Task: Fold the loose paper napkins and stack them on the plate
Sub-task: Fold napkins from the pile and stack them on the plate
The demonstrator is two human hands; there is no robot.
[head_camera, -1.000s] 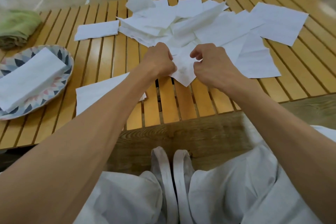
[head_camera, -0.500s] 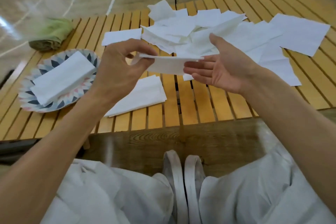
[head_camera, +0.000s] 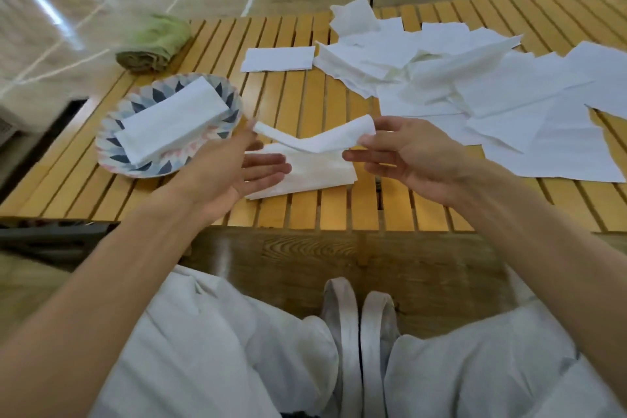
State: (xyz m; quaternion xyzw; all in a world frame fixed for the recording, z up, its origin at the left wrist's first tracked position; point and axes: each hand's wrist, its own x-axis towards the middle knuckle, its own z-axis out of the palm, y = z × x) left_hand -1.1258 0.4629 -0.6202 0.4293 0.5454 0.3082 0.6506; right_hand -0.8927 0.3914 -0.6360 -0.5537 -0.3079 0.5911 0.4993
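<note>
A napkin (head_camera: 315,137) is held above the slatted table (head_camera: 305,210), between both hands, beside the plate (head_camera: 112,159).

No writing or brand can be read on anything. One end of the napkin is pinched by the right hand (head_camera: 407,156) between thumb and forefinger, the other fingers left extended; the other end is met by the left hand (head_camera: 227,173), whose fingers are nearly straight. Folded napkins (head_camera: 169,119) are stacked on the plate, another folded napkin (head_camera: 312,173) lies under the hands, and a loose pile (head_camera: 475,85) is spread further right.
</note>
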